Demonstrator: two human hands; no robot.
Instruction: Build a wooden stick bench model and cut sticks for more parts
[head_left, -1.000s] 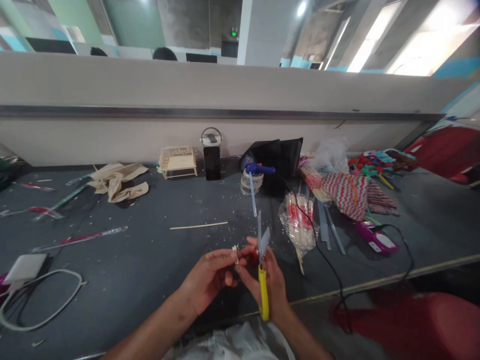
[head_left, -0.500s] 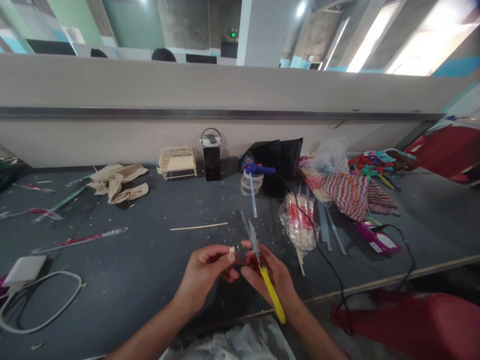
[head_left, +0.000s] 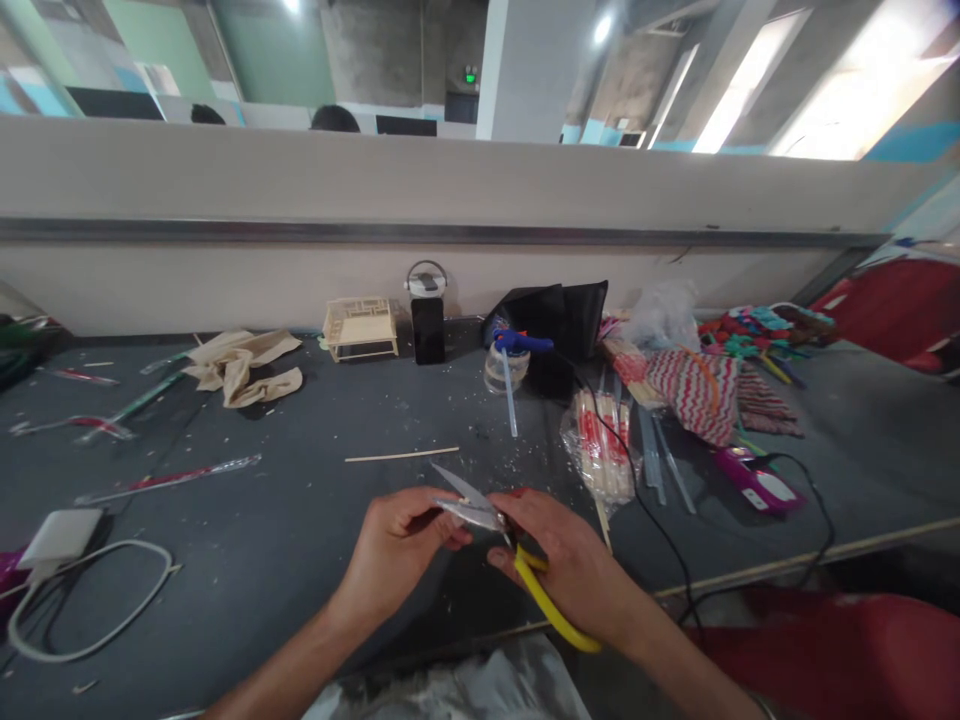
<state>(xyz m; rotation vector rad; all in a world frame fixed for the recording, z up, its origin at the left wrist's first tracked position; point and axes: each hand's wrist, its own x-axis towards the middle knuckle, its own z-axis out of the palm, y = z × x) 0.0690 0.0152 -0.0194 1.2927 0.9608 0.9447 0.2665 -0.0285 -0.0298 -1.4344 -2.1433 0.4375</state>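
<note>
Yellow-handled scissors (head_left: 551,605) are gripped in my right hand (head_left: 559,540), their blades parted and pointing left. My left hand (head_left: 401,545) pinches small pale wooden stick pieces (head_left: 465,500), which are mostly hidden behind the blades and fingertips. The blades lie right across the fingertips of my left hand. A thin wooden stick (head_left: 401,454) lies on the dark table just beyond my hands. Farther back stands a miniature wooden bench (head_left: 363,328) with lattice sides.
A blue glue gun (head_left: 523,341) rests on a clear jar (head_left: 501,372). Bagged wooden sticks (head_left: 602,445) and a black cable (head_left: 652,515) lie to the right. A phone (head_left: 428,330) leans upright at the back. Crumpled cloth (head_left: 240,368) and a white charger (head_left: 64,537) are leftward.
The scissors have swung from pointing away to pointing left, and their blades have opened around the pieces at my left fingertips. My right hand has turned over with them.
</note>
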